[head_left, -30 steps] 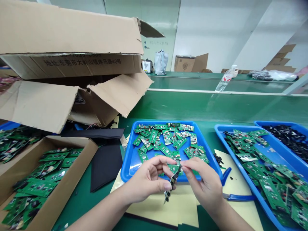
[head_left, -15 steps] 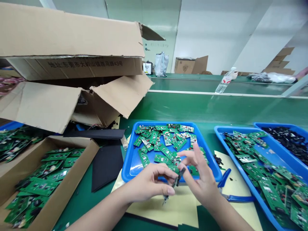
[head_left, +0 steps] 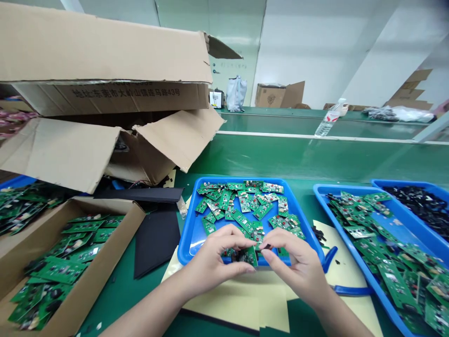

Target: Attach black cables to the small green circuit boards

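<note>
My left hand (head_left: 224, 257) is closed on a green circuit board (head_left: 250, 256), held by its edges between thumb and fingers over the front rim of the middle blue tray (head_left: 187, 250). Close to the board's right end, my right hand (head_left: 293, 262) pinches a small black piece (head_left: 267, 246), too small to name. Whether that piece touches the board I cannot tell. Behind both hands, loose circuit boards (head_left: 242, 218) lie scattered in the tray. Yellow sheets (head_left: 242, 304) are spread under and in front of it.
Blue-handled pliers (head_left: 351, 290) lie right of my right hand. Further right stand a blue tray (head_left: 396, 224) of boards and another of black parts (head_left: 417, 201). A cardboard box (head_left: 115, 252) of boards is at left, beside black sheets (head_left: 157, 243). A bottle (head_left: 329, 119) stands behind.
The board has turned from edge-on to show its green face. My right hand's raised fingers have come down and now pinch the small black piece by the board.
</note>
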`<state>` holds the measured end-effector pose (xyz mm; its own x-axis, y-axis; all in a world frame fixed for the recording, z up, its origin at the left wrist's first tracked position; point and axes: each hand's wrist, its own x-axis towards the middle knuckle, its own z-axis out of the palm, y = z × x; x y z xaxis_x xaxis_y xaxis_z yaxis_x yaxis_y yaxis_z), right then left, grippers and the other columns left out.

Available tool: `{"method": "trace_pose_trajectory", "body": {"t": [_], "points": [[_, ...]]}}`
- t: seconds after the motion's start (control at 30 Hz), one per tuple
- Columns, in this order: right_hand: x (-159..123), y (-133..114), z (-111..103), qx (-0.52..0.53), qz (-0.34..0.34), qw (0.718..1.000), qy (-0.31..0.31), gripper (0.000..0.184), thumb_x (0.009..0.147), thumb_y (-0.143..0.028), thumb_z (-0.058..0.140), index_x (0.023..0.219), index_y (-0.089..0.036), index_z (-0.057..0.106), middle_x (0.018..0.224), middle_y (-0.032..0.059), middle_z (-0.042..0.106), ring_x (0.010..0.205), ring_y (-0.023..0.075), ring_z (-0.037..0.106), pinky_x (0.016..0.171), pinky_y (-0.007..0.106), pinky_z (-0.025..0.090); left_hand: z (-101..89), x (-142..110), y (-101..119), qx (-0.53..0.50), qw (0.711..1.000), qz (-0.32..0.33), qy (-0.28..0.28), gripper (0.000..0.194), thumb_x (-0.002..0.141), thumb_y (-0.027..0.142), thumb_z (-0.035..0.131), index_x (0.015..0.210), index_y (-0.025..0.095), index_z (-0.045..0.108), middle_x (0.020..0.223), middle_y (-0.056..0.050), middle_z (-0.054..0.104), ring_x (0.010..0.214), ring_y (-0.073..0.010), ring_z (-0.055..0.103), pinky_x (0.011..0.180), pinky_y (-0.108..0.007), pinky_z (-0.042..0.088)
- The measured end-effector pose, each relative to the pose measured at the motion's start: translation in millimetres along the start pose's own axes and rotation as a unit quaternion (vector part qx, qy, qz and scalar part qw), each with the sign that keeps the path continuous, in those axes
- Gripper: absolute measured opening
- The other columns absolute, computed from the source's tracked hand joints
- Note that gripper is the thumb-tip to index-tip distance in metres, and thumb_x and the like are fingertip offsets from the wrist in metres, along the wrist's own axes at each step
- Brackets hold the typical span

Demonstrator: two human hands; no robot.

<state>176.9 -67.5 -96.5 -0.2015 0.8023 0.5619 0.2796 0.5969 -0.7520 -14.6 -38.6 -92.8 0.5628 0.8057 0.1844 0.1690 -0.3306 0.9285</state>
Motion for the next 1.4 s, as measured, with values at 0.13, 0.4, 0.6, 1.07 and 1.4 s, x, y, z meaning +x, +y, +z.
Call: {"method": "trace_pose_trajectory", "body": {"t": [0.13, 0.4, 0.6, 1.07, 1.4], "points": [[-0.2, -2.5, -1.3, -0.019, -0.027, 0.999, -0.004, 0.012, 0.081, -0.008, 0.055, 0.084, -0.019, 0.059, 0.074, 0.0038, 0.065, 0.069, 0.0158, 0.061, 0.062, 0.028, 0.051, -0.3, 1.3, 1.4, -0.020, 1.000, -0.005, 0.015, 0.030, 0.071, 0.022, 0.073, 0.101, 0.026, 0.070, 0.084, -0.003, 0.058, 0.078, -0.0163, 0.054, 0.071, -0.029, 0.048], [0.1, -4.7, 0.6, -0.048, -0.080, 0.995, -0.024, 0.016, 0.081, -0.004, 0.053, 0.088, -0.016, 0.060, 0.075, 0.0055, 0.065, 0.069, 0.0144, 0.061, 0.061, 0.025, 0.051, 0.1, -0.7, 4.4, -0.045, 0.999, -0.023, 0.018, 0.030, 0.072, 0.020, 0.072, 0.101, 0.026, 0.070, 0.087, -0.004, 0.058, 0.084, -0.0176, 0.056, 0.073, -0.029, 0.050], [-1.8, -4.7, -0.4, -0.026, -0.046, 0.997, -0.053, 0.020, 0.082, -0.008, 0.053, 0.096, -0.020, 0.060, 0.076, 0.0046, 0.065, 0.070, 0.0160, 0.062, 0.061, 0.028, 0.052, -0.1, -0.6, 2.5, -0.057, 0.997, -0.029, 0.037, 0.028, 0.073, 0.024, 0.071, 0.100, 0.025, 0.070, 0.090, -0.005, 0.059, 0.085, -0.0184, 0.057, 0.074, -0.031, 0.051], [-4.5, -2.0, 5.3, 0.209, 0.265, 0.938, -0.084, 0.022, 0.082, -0.036, 0.061, 0.073, -0.016, 0.061, 0.065, 0.0015, 0.060, 0.060, 0.0124, 0.057, 0.058, 0.025, 0.047, -0.9, -0.6, -3.7, 0.025, 0.993, 0.074, 0.089, 0.028, 0.074, 0.029, 0.072, 0.102, 0.025, 0.069, 0.090, -0.006, 0.061, 0.083, -0.0184, 0.058, 0.076, -0.032, 0.050], [-4.8, 0.5, 5.9, 0.309, 0.309, 0.893, -0.110, 0.028, 0.078, -0.043, 0.065, 0.070, -0.017, 0.057, 0.058, -0.0009, 0.058, 0.055, 0.0113, 0.056, 0.056, 0.024, 0.048, 0.6, -0.2, -2.4, 0.043, 0.993, 0.068, 0.081, 0.027, 0.073, 0.036, 0.071, 0.098, 0.024, 0.070, 0.086, -0.006, 0.062, 0.078, -0.0181, 0.059, 0.070, -0.030, 0.051]]}}
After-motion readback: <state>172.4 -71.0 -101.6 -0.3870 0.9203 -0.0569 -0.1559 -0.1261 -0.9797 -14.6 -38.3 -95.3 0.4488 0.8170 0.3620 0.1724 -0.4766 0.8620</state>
